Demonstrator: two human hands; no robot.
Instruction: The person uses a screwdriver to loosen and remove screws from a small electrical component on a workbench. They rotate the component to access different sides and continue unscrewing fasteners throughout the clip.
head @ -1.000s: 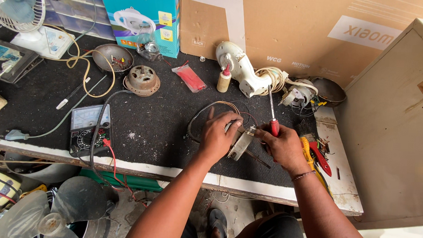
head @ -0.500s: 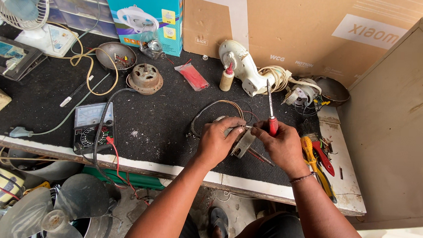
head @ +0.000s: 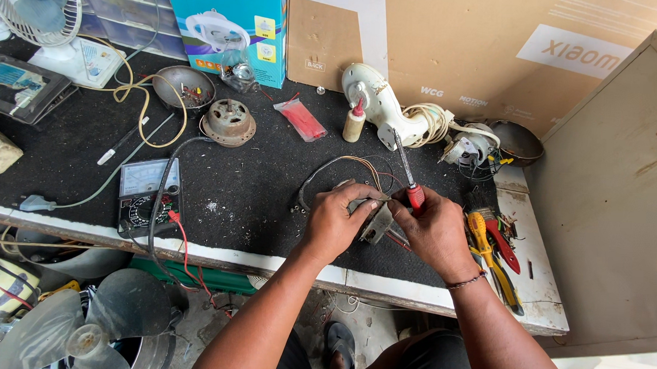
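Observation:
My left hand [head: 338, 218] grips a small grey metal part [head: 377, 222] with thin wires looping out of it, just above the black bench mat [head: 247, 185]. My right hand [head: 436, 230] touches the same part from the right and holds a red-handled screwdriver [head: 410, 179], whose shaft points up and away from me. Both hands meet over the near middle of the bench.
A multimeter [head: 140, 195] with red and black leads lies at the left. A fan motor [head: 229, 120], metal bowl [head: 188, 88], small bottle [head: 354, 121], white fan base [head: 380, 105], pliers [head: 492, 247], a desk fan [head: 37, 9] and cardboard boxes sit around. A white cabinet [head: 616, 197] stands at right.
My hands have stayed together on the metal part, with the right hand closing in on it. The view has shifted slightly; nothing else on the bench moved.

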